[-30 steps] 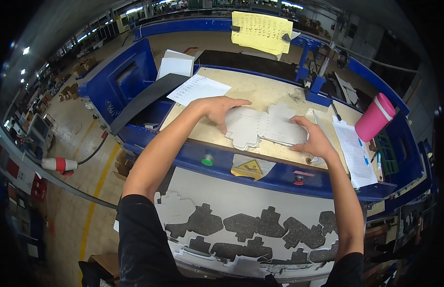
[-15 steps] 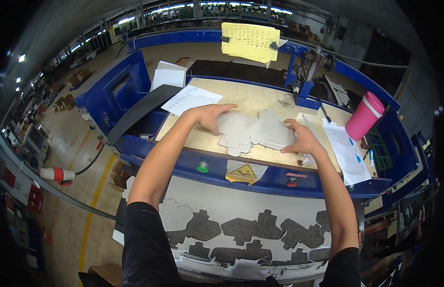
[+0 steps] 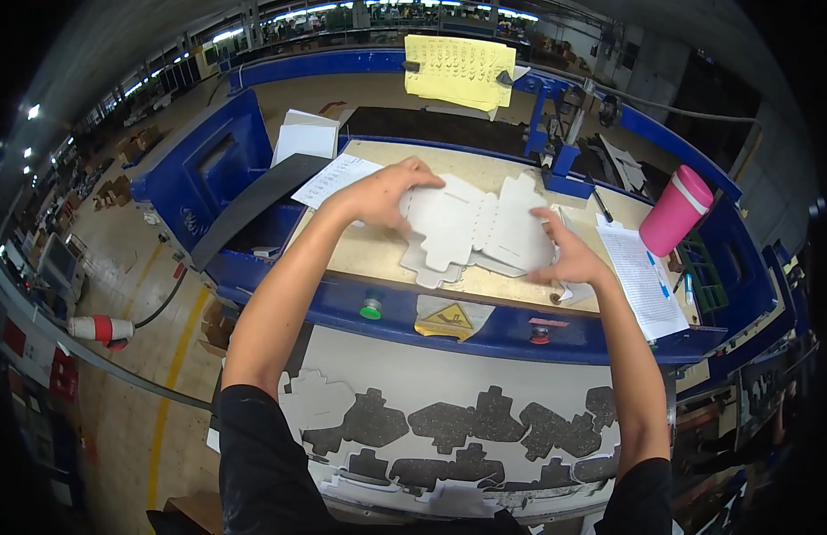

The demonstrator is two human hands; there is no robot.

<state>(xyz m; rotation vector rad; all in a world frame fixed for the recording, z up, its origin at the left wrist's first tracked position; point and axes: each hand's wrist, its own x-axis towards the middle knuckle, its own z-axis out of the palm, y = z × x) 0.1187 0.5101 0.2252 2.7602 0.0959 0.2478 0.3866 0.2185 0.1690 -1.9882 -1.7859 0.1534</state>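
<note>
A white die-cut piece (image 3: 462,218) with notched, tabbed edges is raised and tilted above a stack of matching cut pieces (image 3: 429,272) on the pale board (image 3: 360,259). My left hand (image 3: 387,194) curls its fingers round the piece's left edge. At the opposite edge my right hand (image 3: 569,254) grips with fingers above and thumb low. Both hands hold the piece between them. The fingertips behind its edges are partly hidden.
A blue machine frame (image 3: 195,165) surrounds the board. To the right stand a pink bottle (image 3: 676,212), printed sheets (image 3: 645,281) and a pen (image 3: 602,207). Below lies a white sheet with cut-out openings (image 3: 413,357). A green button (image 3: 371,309) sits on the front edge.
The white die-cut piece has risen off the stack and tilted, with both hands at its edges. My left hand has shifted slightly up. The whole view has drifted a little.
</note>
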